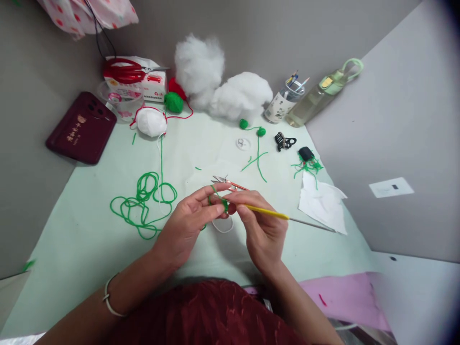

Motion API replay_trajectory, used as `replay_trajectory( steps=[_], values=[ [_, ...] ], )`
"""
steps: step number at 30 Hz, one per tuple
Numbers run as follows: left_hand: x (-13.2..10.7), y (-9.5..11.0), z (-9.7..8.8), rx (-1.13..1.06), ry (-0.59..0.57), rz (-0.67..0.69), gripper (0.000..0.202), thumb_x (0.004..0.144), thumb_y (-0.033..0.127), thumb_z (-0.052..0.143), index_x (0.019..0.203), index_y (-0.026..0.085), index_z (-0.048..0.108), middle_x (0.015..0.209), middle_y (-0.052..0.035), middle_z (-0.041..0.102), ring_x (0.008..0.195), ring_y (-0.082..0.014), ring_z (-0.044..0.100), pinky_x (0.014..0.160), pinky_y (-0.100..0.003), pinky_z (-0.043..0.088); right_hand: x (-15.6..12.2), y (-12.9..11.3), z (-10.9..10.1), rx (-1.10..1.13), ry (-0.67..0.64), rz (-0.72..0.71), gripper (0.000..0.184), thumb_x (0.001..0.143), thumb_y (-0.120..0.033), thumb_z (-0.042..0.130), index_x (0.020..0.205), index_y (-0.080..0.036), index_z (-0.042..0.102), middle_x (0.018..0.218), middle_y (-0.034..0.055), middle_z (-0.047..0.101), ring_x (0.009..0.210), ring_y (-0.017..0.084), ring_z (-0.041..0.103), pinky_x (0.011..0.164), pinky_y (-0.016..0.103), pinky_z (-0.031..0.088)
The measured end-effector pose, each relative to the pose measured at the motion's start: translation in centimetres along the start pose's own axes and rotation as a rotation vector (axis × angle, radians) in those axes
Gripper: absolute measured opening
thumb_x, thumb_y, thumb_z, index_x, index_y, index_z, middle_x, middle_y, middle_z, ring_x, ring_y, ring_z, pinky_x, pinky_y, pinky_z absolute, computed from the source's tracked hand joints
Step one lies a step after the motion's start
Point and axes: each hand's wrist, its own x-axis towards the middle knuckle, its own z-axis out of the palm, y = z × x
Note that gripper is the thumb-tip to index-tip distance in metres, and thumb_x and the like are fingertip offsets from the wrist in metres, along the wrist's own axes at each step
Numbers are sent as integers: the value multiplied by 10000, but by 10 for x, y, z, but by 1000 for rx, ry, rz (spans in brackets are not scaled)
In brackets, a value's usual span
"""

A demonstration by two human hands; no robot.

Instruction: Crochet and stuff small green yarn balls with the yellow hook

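Observation:
My left hand (187, 220) pinches a small piece of green crochet work (223, 203), with green yarn looped over its index finger. My right hand (260, 223) grips a yellow-handled crochet hook (268, 212) whose metal end points right and whose tip sits in the green work. Both hands meet over the pale green mat (89, 239). A loose tangle of green yarn (142, 203) lies left of my left hand. Small snips (224, 181) lie just beyond my fingers.
At the back stand white stuffing (223, 81), a green yarn ball (174, 102), a white ball (151, 121), red scissors on a box (125, 72), a pen jar (282, 103) and a bottle (323, 93). A dark red phone (81, 127) lies left; a hair clip (284, 141) and white paper (323, 201) lie right.

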Motion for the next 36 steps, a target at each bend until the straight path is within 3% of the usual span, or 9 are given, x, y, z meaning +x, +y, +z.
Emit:
replay_trajectory(
  steps=[4, 6, 12, 17, 22, 27, 30, 33, 36],
  values=[
    [1, -4, 1, -92, -22, -37, 340, 858, 240, 811, 1196, 228, 783, 942, -29, 763, 862, -160, 664, 858, -283, 502, -11, 6, 1, -354, -24, -250, 397, 957, -76, 654, 1265, -312, 735, 1139, 57, 761, 1011, 200, 727, 846, 362, 629],
    [3, -3, 1, -167, -67, -81, 275, 867, 236, 798, 1141, 205, 802, 1010, -48, 757, 857, -147, 656, 833, -265, 516, -12, 7, -2, -399, -30, -267, 407, 945, -71, 670, 1269, -308, 736, 1172, 67, 753, 1023, 203, 725, 825, 353, 628],
    [4, 5, -1, -144, 21, -46, 201, 845, 190, 792, 1041, 204, 838, 941, -15, 715, 757, -91, 595, 787, -219, 520, 2, 0, -8, 130, 116, 129, 189, 1023, -225, 599, 1016, -269, 783, 900, 22, 736, 686, 140, 656, 654, 330, 574],
    [1, 2, -1, 31, -17, 5, 326, 869, 219, 783, 1189, 283, 797, 1022, -12, 752, 877, -136, 634, 886, -271, 502, 6, 3, -7, 148, 0, 195, 130, 991, -278, 664, 989, -251, 790, 951, 39, 778, 776, 169, 690, 807, 393, 606],
    [0, 6, -3, 53, -37, -13, 308, 897, 218, 733, 1194, 267, 800, 968, -15, 715, 856, -143, 613, 862, -272, 488, 6, 1, -12, 299, -7, 262, 185, 1044, -289, 571, 1003, -230, 742, 929, 37, 770, 695, 146, 702, 642, 315, 611],
    [0, 5, -2, 55, 23, 32, 363, 891, 206, 762, 1246, 276, 773, 826, 25, 635, 799, -110, 579, 806, -212, 469, -3, -3, -11, -253, -111, -79, 237, 1028, -183, 560, 1156, -289, 730, 1018, 32, 791, 848, 176, 764, 767, 332, 643],
    [1, 1, -2, -66, 4, -41, 423, 874, 217, 792, 1292, 261, 745, 857, 8, 675, 803, -110, 595, 808, -214, 485, -10, 1, -8, -470, -156, -228, 334, 987, -146, 622, 1216, -357, 741, 1133, 25, 778, 998, 193, 757, 806, 320, 639],
    [2, 1, -4, -173, -46, -137, 353, 876, 242, 795, 1226, 209, 776, 937, -32, 709, 826, -118, 616, 826, -230, 511, -8, 2, -6, -329, -40, -171, 308, 996, -144, 611, 1201, -328, 749, 1091, 41, 766, 967, 196, 746, 823, 354, 635],
    [2, 4, -4, -176, -19, -129, 314, 867, 211, 787, 1181, 199, 795, 879, -16, 697, 770, -104, 601, 797, -224, 510, 0, 0, -7, -14, 52, 34, 212, 1033, -201, 564, 1078, -267, 761, 944, 37, 749, 760, 170, 716, 744, 376, 630]
  ],
)
